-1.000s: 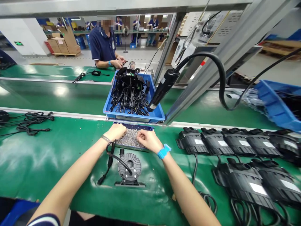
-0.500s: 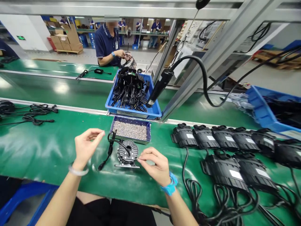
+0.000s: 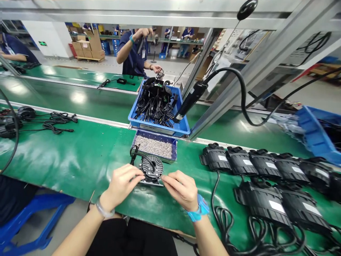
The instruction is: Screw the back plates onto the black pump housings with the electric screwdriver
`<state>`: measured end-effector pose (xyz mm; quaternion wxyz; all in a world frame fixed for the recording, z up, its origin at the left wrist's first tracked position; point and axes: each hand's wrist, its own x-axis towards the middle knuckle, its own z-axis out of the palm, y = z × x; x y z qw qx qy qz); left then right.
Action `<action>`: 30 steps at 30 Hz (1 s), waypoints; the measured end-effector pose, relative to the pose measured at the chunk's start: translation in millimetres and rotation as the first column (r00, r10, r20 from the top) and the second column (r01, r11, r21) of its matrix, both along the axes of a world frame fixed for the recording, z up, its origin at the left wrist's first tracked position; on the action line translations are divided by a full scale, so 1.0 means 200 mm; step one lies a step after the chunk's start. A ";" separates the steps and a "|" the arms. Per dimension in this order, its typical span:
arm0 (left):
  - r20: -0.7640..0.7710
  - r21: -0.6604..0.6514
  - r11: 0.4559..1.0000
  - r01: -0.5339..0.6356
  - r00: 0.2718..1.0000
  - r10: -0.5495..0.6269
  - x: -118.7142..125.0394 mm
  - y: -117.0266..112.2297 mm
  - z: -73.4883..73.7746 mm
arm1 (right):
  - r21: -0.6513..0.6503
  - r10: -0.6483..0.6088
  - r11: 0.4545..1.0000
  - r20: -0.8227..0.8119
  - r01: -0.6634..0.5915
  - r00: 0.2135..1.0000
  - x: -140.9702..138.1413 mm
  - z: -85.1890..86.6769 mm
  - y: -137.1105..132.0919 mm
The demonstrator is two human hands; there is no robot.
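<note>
A round, ribbed black motor housing [image 3: 152, 168] with a flat metal base lies in front of me, its black cable curling off to the left. At the housing's left edge is my left hand [image 3: 123, 185], thumb and forefinger pinched together. My right hand [image 3: 183, 189] pinches at the right edge in the same way. Whatever sits between the fingertips of either hand is too small to make out. Just behind the housing stands a blue tray [image 3: 175, 156] of small silvery screws [image 3: 153, 145].
A blue bin [image 3: 131, 122] of black cables stands behind the tray. An electric screwdriver [image 3: 190, 101] hangs above it. Several finished-looking black units [image 3: 262, 201] with cables line the right side. More cables [image 3: 55, 122] lie at left. A co-worker [image 3: 135, 53] stands across the bench.
My left hand has come down and right from the air to the housing's left edge. My right hand stays at the right edge. The co-worker across has raised an arm.
</note>
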<state>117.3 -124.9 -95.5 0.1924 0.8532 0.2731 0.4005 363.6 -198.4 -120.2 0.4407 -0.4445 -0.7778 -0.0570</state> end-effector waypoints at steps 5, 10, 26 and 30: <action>-0.168 0.132 0.991 -0.015 0.985 0.037 0.00 -0.03 0.08 | 0.011 0.040 0.999 0.142 -0.042 0.989 0.01 0.07 0.00; -0.166 0.102 0.994 -0.045 0.984 0.061 0.01 -0.04 0.08 | 0.025 0.039 0.999 0.150 -0.043 0.988 0.00 0.10 0.01; 0.142 -0.484 0.875 0.005 0.987 0.073 0.05 0.04 0.05 | -0.697 -0.209 0.631 0.269 0.340 0.940 0.18 -0.02 0.53; 0.225 -0.349 0.937 -0.004 0.970 0.088 -0.06 0.06 0.16 | -0.814 -0.064 0.408 0.426 0.414 0.902 0.15 -0.10 0.72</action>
